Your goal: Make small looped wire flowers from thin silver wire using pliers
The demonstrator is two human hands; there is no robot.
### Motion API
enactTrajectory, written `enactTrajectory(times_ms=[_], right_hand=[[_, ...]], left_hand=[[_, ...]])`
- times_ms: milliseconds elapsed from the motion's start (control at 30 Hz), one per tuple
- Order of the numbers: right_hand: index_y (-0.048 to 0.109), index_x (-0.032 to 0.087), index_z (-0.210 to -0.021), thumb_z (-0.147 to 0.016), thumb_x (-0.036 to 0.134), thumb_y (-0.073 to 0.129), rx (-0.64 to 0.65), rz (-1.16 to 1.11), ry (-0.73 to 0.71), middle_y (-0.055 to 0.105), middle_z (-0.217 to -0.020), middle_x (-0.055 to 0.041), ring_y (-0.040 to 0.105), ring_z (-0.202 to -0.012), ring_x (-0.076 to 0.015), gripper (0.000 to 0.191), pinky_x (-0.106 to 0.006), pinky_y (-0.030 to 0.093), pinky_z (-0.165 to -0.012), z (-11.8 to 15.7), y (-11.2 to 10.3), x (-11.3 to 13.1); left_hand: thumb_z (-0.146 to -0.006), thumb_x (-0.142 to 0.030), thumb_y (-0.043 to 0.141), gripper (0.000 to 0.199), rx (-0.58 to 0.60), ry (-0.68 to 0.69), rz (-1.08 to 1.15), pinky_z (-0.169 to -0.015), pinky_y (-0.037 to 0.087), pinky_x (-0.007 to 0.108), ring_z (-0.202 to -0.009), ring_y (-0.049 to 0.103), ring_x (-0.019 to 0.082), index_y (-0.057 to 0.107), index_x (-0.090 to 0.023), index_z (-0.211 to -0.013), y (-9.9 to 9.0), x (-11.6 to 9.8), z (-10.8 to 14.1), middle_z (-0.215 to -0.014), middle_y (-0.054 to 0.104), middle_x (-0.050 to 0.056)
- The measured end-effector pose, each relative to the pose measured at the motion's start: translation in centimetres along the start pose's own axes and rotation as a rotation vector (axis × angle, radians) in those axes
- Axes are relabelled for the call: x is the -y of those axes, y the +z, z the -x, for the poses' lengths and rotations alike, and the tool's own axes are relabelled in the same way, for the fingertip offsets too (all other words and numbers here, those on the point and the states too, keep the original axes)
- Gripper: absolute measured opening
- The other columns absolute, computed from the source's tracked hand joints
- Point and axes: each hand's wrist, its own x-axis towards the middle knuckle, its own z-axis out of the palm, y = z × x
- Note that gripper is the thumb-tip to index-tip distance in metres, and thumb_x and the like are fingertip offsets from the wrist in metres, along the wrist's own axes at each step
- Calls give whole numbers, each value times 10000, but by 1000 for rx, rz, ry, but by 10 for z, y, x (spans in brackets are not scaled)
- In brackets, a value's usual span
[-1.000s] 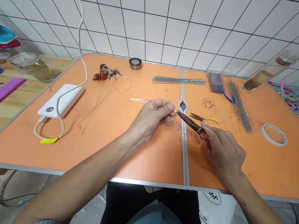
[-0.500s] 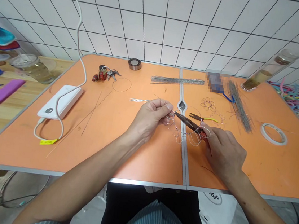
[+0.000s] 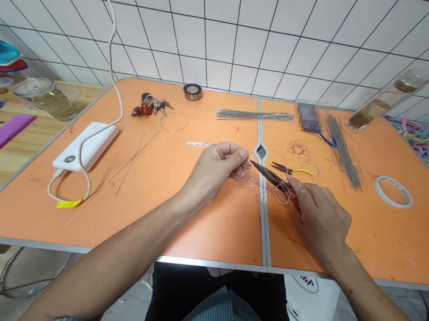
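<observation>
My left hand (image 3: 223,168) pinches a thin wire between thumb and fingertips, over the middle of the orange table. From it hangs a chain of wire loops (image 3: 281,195) that reaches across to my right hand (image 3: 319,215). My right hand is closed around dark needle-nose pliers (image 3: 273,177), whose tip points left, close to my left fingertips. Whether the jaws grip the wire is too small to tell. Just beyond the pliers lies a second pair with yellow handles (image 3: 301,170). A finished-looking flower-shaped wire ring (image 3: 298,148) rests farther back.
Bundles of wire (image 3: 255,116) lie at the back, with another bundle (image 3: 344,153) to the right. A white tape roll (image 3: 378,193) and a leaning glass tube (image 3: 377,107) are on the right. Leftward are a power bank (image 3: 85,147), keys (image 3: 158,106) and dark tape (image 3: 192,92).
Both hands stay almost in place. The wire loops between them have shifted slightly, and my right hand has moved a little to the left.
</observation>
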Motion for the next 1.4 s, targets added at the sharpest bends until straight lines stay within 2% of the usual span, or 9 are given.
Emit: enactTrajectory(times_ms=[100, 333, 700, 1033, 1400], right_hand=[[754, 198, -1312, -1099, 190, 640, -11, -44, -5, 840, -960, -36, 681, -836, -187, 242, -332, 298, -571, -1, -1, 2], [777, 196, -1205, -1140, 203, 546, 113, -311, 62, 747, -814, -17, 683, -807, -192, 239, -303, 360, -594, 1, -2, 1], [761, 169, -1348, -1093, 160, 654, -11, -52, 3, 847, -992, -36, 675, -854, -172, 276, -315, 282, -565, 0, -1, 2], [754, 175, -1365, -1059, 110, 655, -33, 17, -26, 852, -1005, -33, 642, -802, -176, 328, -316, 294, -569, -4, -4, 3], [746, 153, -1377, -1049, 122, 667, -30, 29, -22, 848, -1011, -55, 640, -806, -188, 339, -323, 311, -580, -2, -3, 0]], left_hand=[[-900, -344, 883, 254, -1, 33, -24, -609, 530, 229, -606, 638, 91, 733, -159, -810, 0, 1, 0, -767, 739, 26], [-916, -324, 865, 228, -7, 58, -35, -619, 527, 230, -609, 634, 90, 735, -161, -824, 1, -1, 1, -764, 727, 23], [-938, -257, 796, 172, 2, 78, -84, -591, 513, 214, -588, 613, 76, 741, -158, -808, 1, -1, 1, -785, 726, 17], [-934, -216, 780, 165, -19, 82, -150, -581, 499, 215, -563, 597, 77, 736, -162, -784, 2, -2, 1, -730, 707, 9], [-925, -243, 790, 184, -21, 73, -158, -575, 486, 218, -556, 593, 82, 727, -162, -772, 1, -2, 1, -714, 709, 14]])
